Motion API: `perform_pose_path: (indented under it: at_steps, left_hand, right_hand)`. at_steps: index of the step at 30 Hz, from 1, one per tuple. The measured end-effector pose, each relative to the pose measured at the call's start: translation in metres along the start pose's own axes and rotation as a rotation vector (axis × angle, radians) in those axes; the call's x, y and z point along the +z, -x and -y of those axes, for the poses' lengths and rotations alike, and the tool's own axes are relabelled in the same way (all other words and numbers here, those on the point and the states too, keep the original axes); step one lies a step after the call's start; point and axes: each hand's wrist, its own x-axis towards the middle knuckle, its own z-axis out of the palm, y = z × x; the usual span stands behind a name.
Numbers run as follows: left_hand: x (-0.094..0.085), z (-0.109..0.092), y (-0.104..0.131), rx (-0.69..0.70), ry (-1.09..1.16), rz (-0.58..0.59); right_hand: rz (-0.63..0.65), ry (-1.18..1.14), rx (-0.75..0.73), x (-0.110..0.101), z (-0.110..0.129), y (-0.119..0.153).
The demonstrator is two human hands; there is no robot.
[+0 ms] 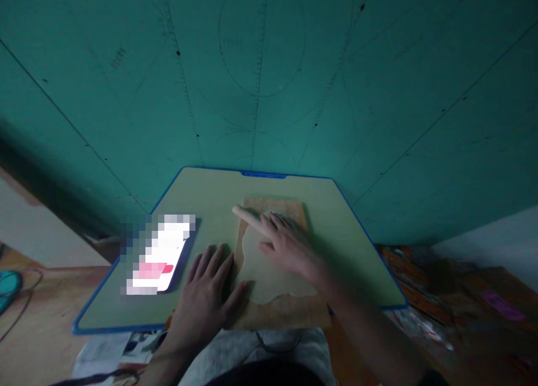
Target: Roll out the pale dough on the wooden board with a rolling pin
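Note:
A wide, flat sheet of dough [269, 274] with a wavy edge lies on a wooden board [286, 319]. Across its far part a pale rolling pin [247, 215] lies slanted, its left end sticking out past the board. My right hand [288, 243] is over the pin with the fingers resting on it; the pin's right part is hidden beneath. To the left of the board, my left hand [210, 288] lies flat on the table with fingers spread, its thumb reaching over the board's near left side.
The board rests on a small pale table [336, 235] with a blue rim. A lit phone [168, 251], partly pixelated, is on its left side. A green wall [260, 94] with pencil lines rises behind. Cluttered items [420, 279] lie on the floor at right.

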Motion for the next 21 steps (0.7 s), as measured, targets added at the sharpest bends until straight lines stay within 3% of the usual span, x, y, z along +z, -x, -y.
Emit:
perform_pose_path:
  at_steps: [3,6,10,14,16,21]
  left_hand:
    - [0.002,0.000,0.001,0.009,-0.014,-0.014]
    - [0.003,0.002,0.003,0.008,-0.014,-0.019]
    - [0.004,0.003,0.003,0.020,-0.017,-0.005]
    - [0.004,0.004,0.002,0.014,-0.020,0.002]
    - [0.004,0.004,0.002,0.012,-0.017,-0.004]
    - [0.001,0.003,0.002,0.019,-0.031,-0.026]
  right_hand:
    - [-0.024,0.020,-0.013,0.002,0.024,0.014]
    - [-0.020,0.027,-0.006,0.004,0.028,0.018]
    - [0.005,0.019,0.027,0.002,-0.008,0.000]
    - [0.088,0.032,0.201,0.000,-0.038,-0.014]
    - [0.078,0.010,0.172,0.001,-0.029,-0.006]
    - [0.031,-0.041,-0.119,0.010,0.029,0.033]
